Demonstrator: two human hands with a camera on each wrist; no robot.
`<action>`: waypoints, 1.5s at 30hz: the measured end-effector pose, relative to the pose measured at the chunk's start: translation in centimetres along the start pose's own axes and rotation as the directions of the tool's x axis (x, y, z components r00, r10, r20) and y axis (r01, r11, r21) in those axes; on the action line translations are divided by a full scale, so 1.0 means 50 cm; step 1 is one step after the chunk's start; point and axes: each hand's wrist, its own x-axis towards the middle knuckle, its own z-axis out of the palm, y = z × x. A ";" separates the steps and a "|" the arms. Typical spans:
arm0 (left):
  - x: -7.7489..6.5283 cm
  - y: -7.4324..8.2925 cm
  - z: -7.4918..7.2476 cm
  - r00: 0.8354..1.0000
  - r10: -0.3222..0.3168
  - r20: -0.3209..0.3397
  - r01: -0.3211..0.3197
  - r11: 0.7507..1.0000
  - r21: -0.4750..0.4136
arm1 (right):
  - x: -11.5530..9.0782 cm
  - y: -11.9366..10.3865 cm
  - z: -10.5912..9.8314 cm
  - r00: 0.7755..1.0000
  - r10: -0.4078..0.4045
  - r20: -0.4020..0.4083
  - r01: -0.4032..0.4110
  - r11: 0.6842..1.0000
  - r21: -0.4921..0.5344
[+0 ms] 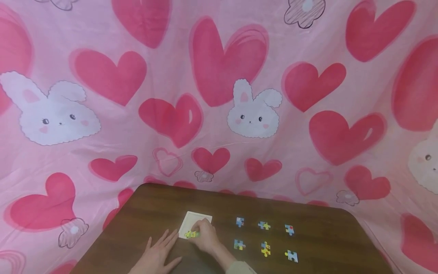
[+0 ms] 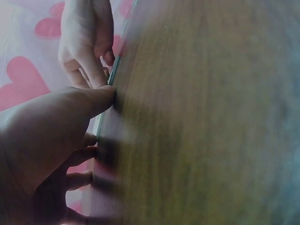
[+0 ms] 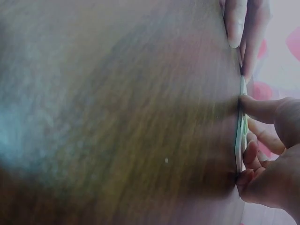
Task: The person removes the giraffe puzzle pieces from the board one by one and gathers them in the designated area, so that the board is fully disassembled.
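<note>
A square white puzzle tray [image 1: 195, 218] lies on the table. Yellow-and-green jigsaw pieces [image 1: 189, 234] sit along its near edge. My right hand [image 1: 207, 237] bends over that edge, thumb and fingertips pinching a greenish jigsaw piece [image 1: 197, 234], mostly covered by the fingers. In the right wrist view the right hand [image 3: 274, 154] is low at the tray's side, its other fingers curled. My left hand [image 1: 158, 251] lies spread on the table, a fingertip right at the tray's left corner. The left wrist view shows the left hand [image 2: 56, 126] with its fingers apart.
Several loose jigsaw pieces lie in two rows right of the tray, among them a yellow piece [image 1: 265, 249] and a blue-and-white piece [image 1: 292, 256]. The brown wooden table [image 1: 321, 232] ends at a pink curtain [image 1: 219, 140] printed with hearts and rabbits.
</note>
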 end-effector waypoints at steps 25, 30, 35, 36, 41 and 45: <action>-0.002 0.000 0.003 0.998 0.044 -0.043 -0.042 0.998 0.041 | 0.010 0.082 0.023 0.921 -0.388 0.018 0.385 0.905 -0.182; -0.008 -0.009 0.017 0.998 0.034 -0.048 -0.032 0.999 0.043 | -0.010 0.055 0.010 0.930 -0.359 0.078 0.367 0.902 -0.225; -0.010 -0.017 0.027 0.999 0.023 -0.049 -0.022 0.999 0.031 | -0.027 0.031 -0.003 0.936 -0.325 0.133 0.349 0.904 -0.246; -0.010 -0.018 0.028 0.998 0.028 -0.054 -0.026 0.999 0.038 | -0.027 0.030 -0.004 0.934 -0.329 0.141 0.355 0.902 -0.246; -0.007 -0.019 0.031 0.994 0.059 -0.093 -0.053 0.996 0.066 | -0.024 0.027 -0.014 0.897 -0.406 0.175 0.442 0.830 -0.339; -0.003 -0.024 0.039 0.979 0.095 -0.178 -0.075 0.991 0.115 | -0.022 0.012 -0.032 0.848 -0.475 0.235 0.521 0.669 -0.530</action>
